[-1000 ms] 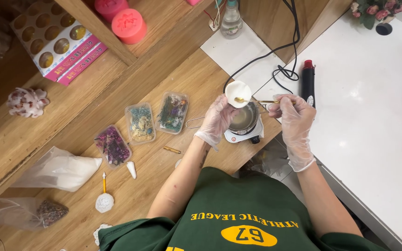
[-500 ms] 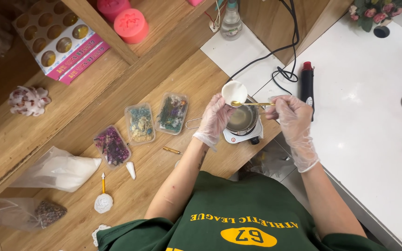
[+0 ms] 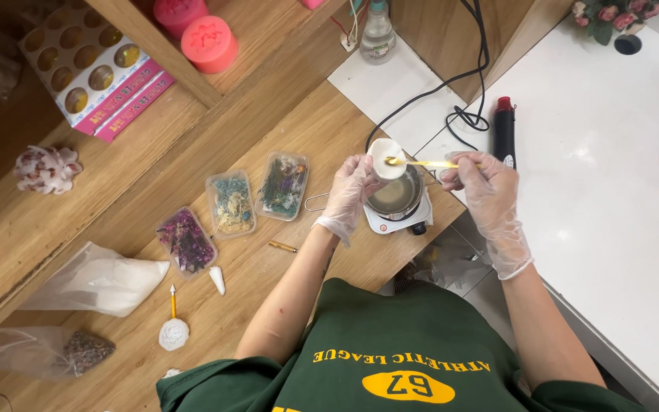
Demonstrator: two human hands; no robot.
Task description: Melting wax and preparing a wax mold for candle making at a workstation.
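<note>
My left hand (image 3: pixel 352 187), in a clear glove, holds a round white wax piece (image 3: pixel 385 157) tilted over a small metal pot (image 3: pixel 394 197) of melted liquid. The pot sits on a little white hot plate (image 3: pixel 398 221). My right hand (image 3: pixel 484 181), also gloved, grips a thin gold spoon (image 3: pixel 425 163) whose tip touches the face of the white piece.
Three clear trays of dried flowers (image 3: pixel 232 201) lie left of the pot. A white powder bag (image 3: pixel 101 278), a small white flower mould (image 3: pixel 173 333) and a gold tool (image 3: pixel 282 246) lie on the wooden table. A black heat gun (image 3: pixel 505 131) and cable rest on the white counter.
The white piece has turned more edge-on and dropped slightly. The spoon tip has come up from over the pot to the piece's face.
</note>
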